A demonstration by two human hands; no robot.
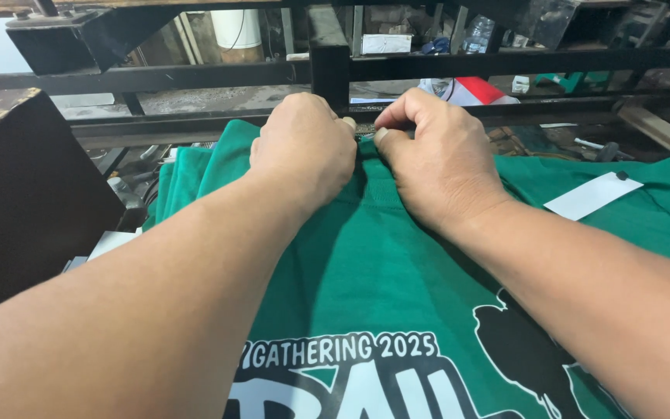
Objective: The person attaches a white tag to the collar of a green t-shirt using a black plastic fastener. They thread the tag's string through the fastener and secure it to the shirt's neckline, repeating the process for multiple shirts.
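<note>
I take the black metal frame bar (327, 66) as my landmark. Just below it, my left hand (304, 147) pinches the collar edge of the green cotton T-shirt with white and black print (366, 271), fingers curled tight. My right hand (436, 159) pinches the same edge beside it. I judge this the aligning step; next needs an even pull.

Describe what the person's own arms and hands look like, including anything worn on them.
Both forearms are bare, with no sleeves in view. The left hand and the right hand wear no gloves, and no rings, watch or wristbands show on either. The fingernails that show are short and unpainted. No markings or bandages are visible on either arm.
</note>
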